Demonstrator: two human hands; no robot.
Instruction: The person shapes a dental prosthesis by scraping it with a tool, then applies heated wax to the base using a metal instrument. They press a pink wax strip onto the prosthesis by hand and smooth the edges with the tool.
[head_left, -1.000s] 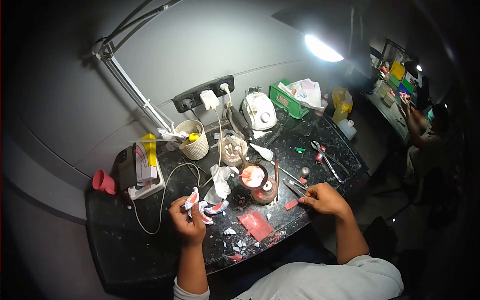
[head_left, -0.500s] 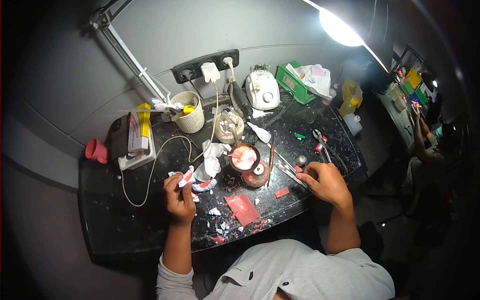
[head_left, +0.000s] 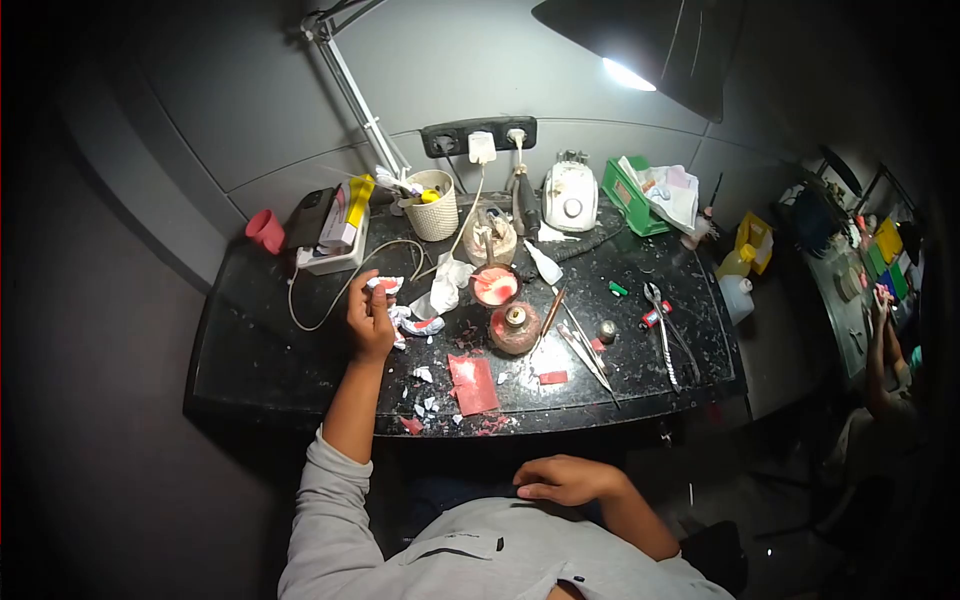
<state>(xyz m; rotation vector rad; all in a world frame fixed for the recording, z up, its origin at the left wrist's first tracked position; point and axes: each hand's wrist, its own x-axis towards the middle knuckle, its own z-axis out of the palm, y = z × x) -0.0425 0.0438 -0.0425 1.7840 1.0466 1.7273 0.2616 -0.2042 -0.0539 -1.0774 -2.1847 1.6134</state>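
Observation:
My left hand (head_left: pixel 372 318), above the left middle of the bench, is closed on a white plaster dental cast (head_left: pixel 386 286) with red wax on it. Beside that hand lies another white, curved plaster piece (head_left: pixel 426 326) with some red on it. My right hand (head_left: pixel 570 480) is in front of the bench, close to my shirt, fingers loosely stretched and holding nothing visible. A small pan of pink-red wax (head_left: pixel 495 288) sits just behind a round spirit burner (head_left: pixel 514 330). Nearer me lie a red wax sheet (head_left: pixel 472 385) and a small wax strip (head_left: pixel 552 378).
Metal hand tools (head_left: pixel 585 355) and pliers (head_left: pixel 660 325) lie at the right. Crumpled white paper (head_left: pixel 445 288), a woven cup (head_left: pixel 434 218), a white control unit (head_left: pixel 571 197) and a green bin (head_left: pixel 627 197) stand farther back. A lamp (head_left: pixel 640 50) hangs above; another person works far right.
My right hand has left the tools on the bench and drawn back toward my body. My left hand still holds the cast. The head view has shifted, so the bench appears farther away.

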